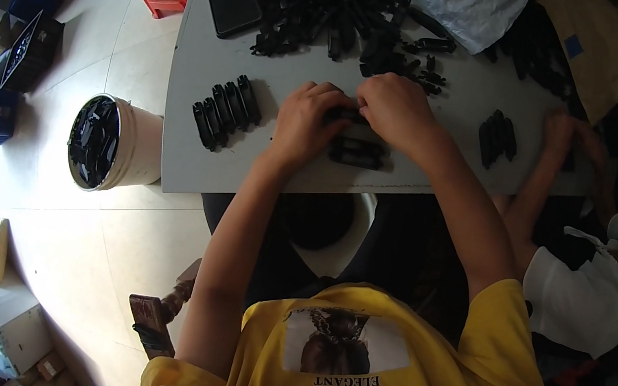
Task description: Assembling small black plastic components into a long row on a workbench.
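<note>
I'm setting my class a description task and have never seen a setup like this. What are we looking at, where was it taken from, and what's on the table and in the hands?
There is no robot: a person in a yellow top works bare-handed. The single picture comes from a wide fisheye camera on that person's head, looking down, so straight edges bend near its rim. On the pale table lie a heap of black parts, a row of black pieces and a flat black device. The left hand and right hand meet at a black part, mostly hidden, so the exact grip is unclear.
</note>
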Motion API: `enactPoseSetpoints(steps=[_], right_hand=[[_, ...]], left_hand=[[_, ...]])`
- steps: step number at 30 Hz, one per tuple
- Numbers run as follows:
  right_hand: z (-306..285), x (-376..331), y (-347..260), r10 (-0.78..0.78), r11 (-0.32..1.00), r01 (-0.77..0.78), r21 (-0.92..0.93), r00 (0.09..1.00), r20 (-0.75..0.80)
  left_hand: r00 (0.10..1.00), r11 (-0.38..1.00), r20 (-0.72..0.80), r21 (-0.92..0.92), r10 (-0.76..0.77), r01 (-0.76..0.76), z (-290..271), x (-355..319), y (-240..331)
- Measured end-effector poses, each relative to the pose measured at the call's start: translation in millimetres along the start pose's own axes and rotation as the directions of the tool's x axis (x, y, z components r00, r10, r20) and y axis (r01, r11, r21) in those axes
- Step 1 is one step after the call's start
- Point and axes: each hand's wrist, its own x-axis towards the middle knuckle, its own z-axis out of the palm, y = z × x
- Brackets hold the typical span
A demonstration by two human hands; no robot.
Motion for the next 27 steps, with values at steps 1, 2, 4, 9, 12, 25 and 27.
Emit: enactPoseSetpoints(steps=[1, 2, 4, 9, 12, 25, 27], right_hand=[[-1.1, 1.4, -1.5, 0.001, 1.000, -0.001, -0.001, 1.000, 0.003], [-1.9, 1.7, -3.3, -0.015, 0.999, 0.015, -0.035, 1.000, -0.008], [-5.5, 3.0, -9.1, -0.031, 0.997, 0.030, -0.064, 0.999, -0.012], [-9.5, 3.3, -19.2, -0.026, 0.999, 0.026, -0.043, 1.000, -0.003], [-2.4, -0.4, -4.0, -0.018, 1.000, 0.017, -0.005, 1.000, -0.016], [15.2, -47.1, 102.6, 0.242, 0.921, -0.071, 0.384, 0.876, -0.418], [23.1, -43.2, 103.4, 0.168, 0.973, -0.068, 0.219, 0.863, -0.477]], left_hand=[[1.000, 1.000, -0.002, 0.001, 0.004, -0.004, 0.4, 0.7, -0.1], [1.000, 1.000, -0.003, 0.003, 0.009, -0.009, 0.8, 1.9, -0.4], [0.999, 0.999, -0.009, -0.003, 0.032, -0.032, 1.7, 2.9, -0.1], [0.999, 0.999, -0.001, -0.001, 0.054, -0.054, -5.6, 8.6, 0.3], [0.984, 0.963, 0.178, -0.268, 0.013, 0.036, -13.2, 18.8, -7.8], [0.973, 0.861, 0.057, 0.458, 0.222, -0.223, -10.0, 48.6, -13.7], [0.981, 0.883, 0.081, 0.428, 0.178, -0.195, -6.5, 39.7, -4.5]])
